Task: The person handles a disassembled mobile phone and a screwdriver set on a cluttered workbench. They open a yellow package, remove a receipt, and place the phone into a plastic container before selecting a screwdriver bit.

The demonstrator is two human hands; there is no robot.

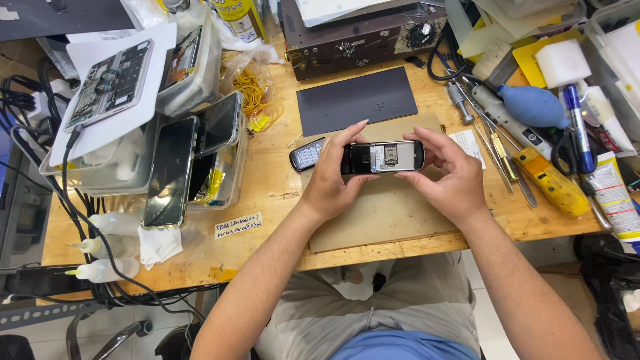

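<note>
left hand [331, 179]: fingers curled round the left end of a small dark phone [385, 157], thumb on its near edge, pinching it
right hand [448, 175]: fingers wrapped on the right end of the same phone, thumb under, gripping it
phone: held level above the bench between both hands, back off, open side up, metal slot and dark battery bay showing
phone place: over a tan board [387, 207] lying at the near edge of the wooden bench [273, 180]
back cover [307, 155]: dark, curved piece lying on the bench just beside the left hand's fingertips, partly hidden by them
black mat [357, 100]: flat on the bench beyond the hands, tiny screws on it
right side tools: yellow-handled tool [552, 181], tweezers and screwdrivers [497, 143], blue air blower [533, 107], blue pen [579, 127], white tube [617, 197]
left side: clear trays [133, 167] with smartphones [171, 172] leaning on them, one opened phone [112, 83] on white paper
near left edge: squeeze bottles [103, 270], black cables [87, 220], paper label [239, 225]
back: dark metal box [360, 33]
</note>
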